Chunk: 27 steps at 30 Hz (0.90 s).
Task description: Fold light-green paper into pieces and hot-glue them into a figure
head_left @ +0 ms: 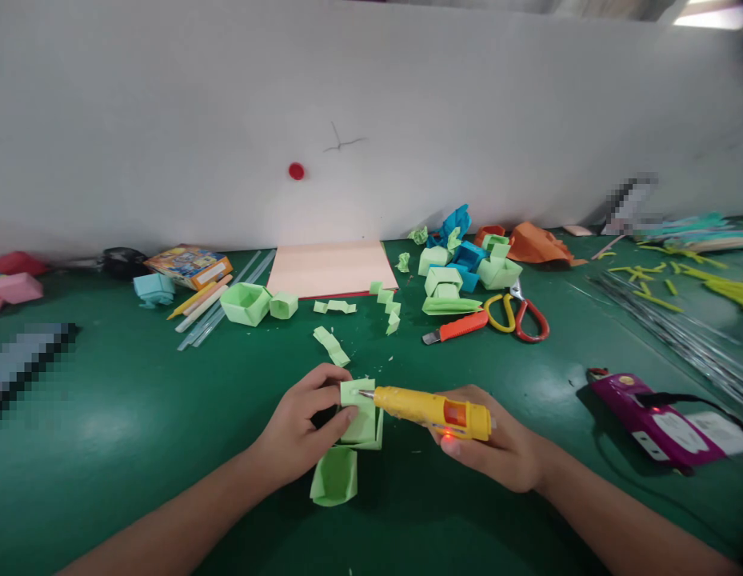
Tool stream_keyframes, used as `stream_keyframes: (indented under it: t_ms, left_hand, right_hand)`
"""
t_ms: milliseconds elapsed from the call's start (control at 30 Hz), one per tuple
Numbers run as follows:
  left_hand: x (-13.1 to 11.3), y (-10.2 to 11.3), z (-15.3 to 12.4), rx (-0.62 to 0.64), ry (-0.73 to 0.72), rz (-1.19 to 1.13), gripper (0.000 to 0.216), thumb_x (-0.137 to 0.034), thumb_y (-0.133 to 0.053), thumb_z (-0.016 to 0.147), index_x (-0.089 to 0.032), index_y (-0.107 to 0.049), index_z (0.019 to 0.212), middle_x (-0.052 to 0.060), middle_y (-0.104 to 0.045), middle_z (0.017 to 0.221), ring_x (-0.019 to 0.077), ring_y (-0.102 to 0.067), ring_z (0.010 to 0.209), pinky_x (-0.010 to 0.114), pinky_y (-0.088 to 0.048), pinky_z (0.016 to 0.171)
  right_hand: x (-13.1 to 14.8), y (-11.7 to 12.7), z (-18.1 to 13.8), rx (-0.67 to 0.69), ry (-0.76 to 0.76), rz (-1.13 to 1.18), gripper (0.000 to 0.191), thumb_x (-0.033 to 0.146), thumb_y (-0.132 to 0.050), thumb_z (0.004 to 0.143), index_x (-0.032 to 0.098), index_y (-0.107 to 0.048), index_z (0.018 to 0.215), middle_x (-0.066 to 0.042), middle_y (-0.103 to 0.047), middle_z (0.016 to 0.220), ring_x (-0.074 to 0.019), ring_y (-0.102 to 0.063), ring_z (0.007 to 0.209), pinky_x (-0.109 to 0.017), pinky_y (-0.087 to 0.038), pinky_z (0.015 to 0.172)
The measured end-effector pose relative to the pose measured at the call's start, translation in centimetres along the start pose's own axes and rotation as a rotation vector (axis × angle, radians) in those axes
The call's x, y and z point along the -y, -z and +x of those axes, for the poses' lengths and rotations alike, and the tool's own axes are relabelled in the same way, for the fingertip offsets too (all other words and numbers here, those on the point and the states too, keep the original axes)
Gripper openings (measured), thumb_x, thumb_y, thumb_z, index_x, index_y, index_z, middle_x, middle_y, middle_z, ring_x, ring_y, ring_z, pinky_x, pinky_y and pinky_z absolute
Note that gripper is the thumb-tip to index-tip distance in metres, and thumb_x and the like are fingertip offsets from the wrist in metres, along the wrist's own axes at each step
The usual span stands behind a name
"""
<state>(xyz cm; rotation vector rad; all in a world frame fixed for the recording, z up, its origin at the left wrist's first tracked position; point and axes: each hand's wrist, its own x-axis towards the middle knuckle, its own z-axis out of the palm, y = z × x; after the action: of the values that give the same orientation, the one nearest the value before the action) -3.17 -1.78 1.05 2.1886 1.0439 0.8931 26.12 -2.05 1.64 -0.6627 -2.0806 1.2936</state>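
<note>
My left hand (pixel 302 428) is closed on a folded light green paper piece (pixel 356 416) just above the green table (pixel 137 440). A green paper cup shape (pixel 335 476) hangs at the bottom of that piece. My right hand (pixel 497 448) grips a yellow and orange glue gun (pixel 434 410). The gun lies level, its metal tip pointing left and touching the top of the green paper. A red light glows under the gun by my fingers.
Green paper boxes (pixel 246 304), strips (pixel 332 346) and folded pieces (pixel 446 282) lie beyond my hands. An orange box cutter (pixel 458 326) and yellow-red scissors (pixel 518 316) lie to the right. A pink card sheet (pixel 332 268), glue sticks (pixel 218 312) and a purple device (pixel 653 420) are nearby.
</note>
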Motion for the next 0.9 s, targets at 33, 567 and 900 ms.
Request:
stream_keyframes:
  t_ms: [33, 567, 900]
  left_hand:
    - [0.01, -0.01, 0.0, -0.001, -0.001, 0.0, 0.021, -0.016, -0.055, 0.096, -0.02, -0.074, 0.103, 0.007, -0.062, 0.11, 0.0166, -0.065, 0.097, 0.027, -0.054, 0.084]
    - [-0.04, -0.06, -0.09, -0.012, -0.001, 0.025, 0.022, -0.018, -0.054, 0.096, -0.02, -0.074, 0.102, 0.008, -0.064, 0.109, 0.0179, -0.066, 0.093, 0.028, -0.056, 0.08]
    - [-0.07, -0.08, 0.02, -0.012, 0.014, 0.002, 0.022, -0.019, -0.054, 0.096, -0.021, -0.075, 0.104, 0.008, -0.064, 0.109, 0.0179, -0.066, 0.094, 0.028, -0.056, 0.079]
  right_hand:
    - [0.02, 0.01, -0.01, 0.001, 0.001, -0.004, 0.031, 0.043, -0.051, 0.099, 0.019, -0.052, 0.08, 0.001, -0.047, 0.072, -0.0125, -0.041, 0.059, -0.029, -0.033, 0.057]
    - [-0.12, 0.05, -0.14, -0.004, 0.027, -0.046, 0.032, 0.043, -0.048, 0.101, 0.019, -0.051, 0.08, 0.0, -0.047, 0.072, -0.0132, -0.042, 0.059, -0.029, -0.034, 0.058]
    - [-0.17, 0.05, -0.09, 0.0, 0.011, -0.03, 0.03, 0.042, -0.05, 0.1, 0.019, -0.049, 0.079, 0.001, -0.046, 0.071, -0.0126, -0.04, 0.058, -0.029, -0.033, 0.057]
